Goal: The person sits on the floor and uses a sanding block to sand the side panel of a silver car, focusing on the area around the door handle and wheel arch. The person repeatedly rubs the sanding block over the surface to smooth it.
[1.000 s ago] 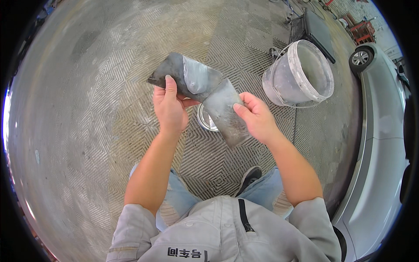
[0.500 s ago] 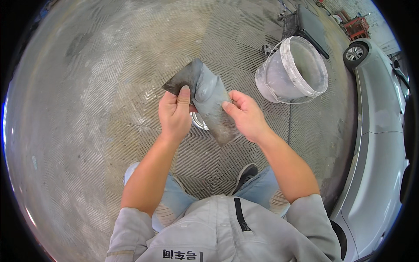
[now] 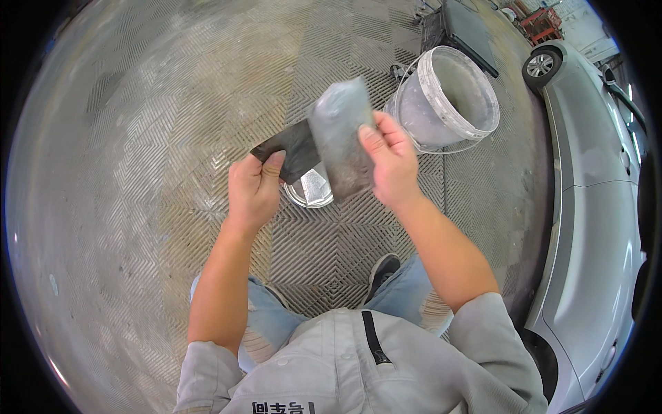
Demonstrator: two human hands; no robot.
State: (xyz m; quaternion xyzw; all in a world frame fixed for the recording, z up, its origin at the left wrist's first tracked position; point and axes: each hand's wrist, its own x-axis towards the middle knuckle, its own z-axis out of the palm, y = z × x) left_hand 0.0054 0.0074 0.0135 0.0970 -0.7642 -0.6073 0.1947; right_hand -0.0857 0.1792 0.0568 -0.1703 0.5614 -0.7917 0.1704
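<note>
A folded grey cloth (image 3: 338,138), dark on one side and dusty pale on the other, is held up in front of me by both hands. My left hand (image 3: 254,190) pinches its dark left corner between thumb and fingers. My right hand (image 3: 387,160) grips the pale upright part from the right side. Under the cloth, on the floor, lies a small round shiny lid or dish (image 3: 312,188), partly hidden by the cloth.
A translucent white bucket (image 3: 448,100) with a wire handle stands on the grated floor at the upper right. A silver car (image 3: 593,207) runs along the right edge. A dark cart (image 3: 458,27) is beyond the bucket. My shoe (image 3: 383,269) shows below.
The cloth has been turned and folded more upright; my right hand has moved up and rightward toward the bucket, and my left hand now holds only the dark corner.
</note>
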